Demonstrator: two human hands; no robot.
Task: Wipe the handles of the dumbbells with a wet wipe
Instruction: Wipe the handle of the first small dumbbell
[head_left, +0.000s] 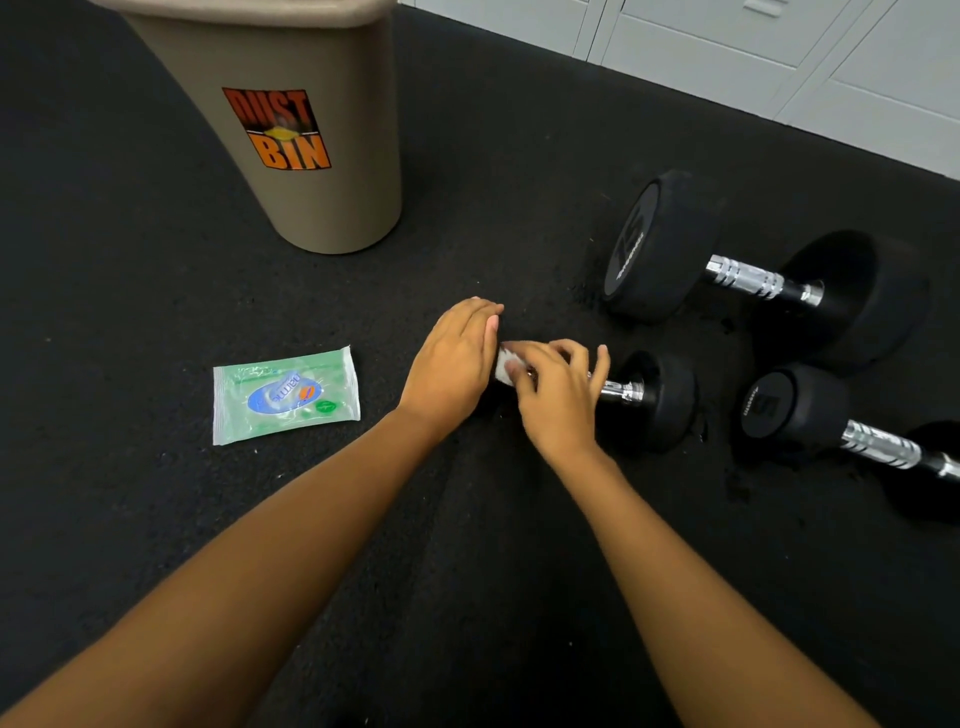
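Three black dumbbells with chrome handles lie on the dark rubber floor. The small dumbbell (657, 397) lies nearest me. My left hand (454, 358) covers its left head and rests on it. My right hand (558, 395) is wrapped over its handle, pressing a white wet wipe (505, 364) against it; only a corner of the wipe shows between my hands. A large dumbbell (748, 275) lies behind to the right, and a third dumbbell (852, 436) lies at the right edge, partly cut off.
A green pack of wet wipes (284, 396) lies flat on the floor to the left of my hands. A beige dustbin (322, 124) with an orange label stands behind it. Pale lockers (779, 47) line the far right.
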